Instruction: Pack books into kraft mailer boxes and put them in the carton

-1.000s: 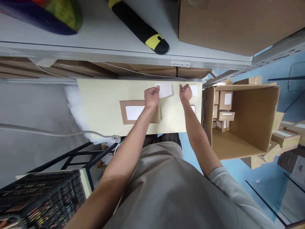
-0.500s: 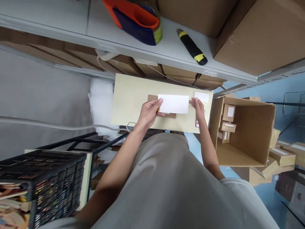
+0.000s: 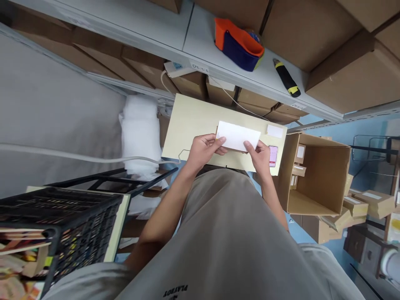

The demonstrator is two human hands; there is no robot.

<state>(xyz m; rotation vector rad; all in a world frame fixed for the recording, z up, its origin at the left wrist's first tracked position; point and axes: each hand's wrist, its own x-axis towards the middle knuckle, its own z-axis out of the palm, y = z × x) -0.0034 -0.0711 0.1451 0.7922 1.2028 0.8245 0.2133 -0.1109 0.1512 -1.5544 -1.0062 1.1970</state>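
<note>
A blank white rectangular card (image 3: 238, 134) is held between both my hands over the pale yellow tabletop (image 3: 190, 121). My left hand (image 3: 204, 148) pinches its left end, thumb on top. At the lower right edge, my right hand (image 3: 260, 156) closes on it with the thumb on top too. A strip of brown cardboard (image 3: 235, 150) shows just under the card; whether my fingers also grip it I cannot tell. Right of my right hand lies a phone (image 3: 273, 156) with a pink screen. Behind the phone is another white paper (image 3: 274, 131).
Above the table, a grey shelf (image 3: 175, 25) carries an orange and blue tape dispenser (image 3: 239, 46) and a box cutter (image 3: 286, 78). A large open carton (image 3: 321, 175) with small boxes stands right. White wrap (image 3: 140, 133) and a black crate (image 3: 84, 233) are on the left.
My right hand has moved in from beside the card and now grips its right side. The card tilts slightly. My view has shifted, so the scene sits differently in the picture.
</note>
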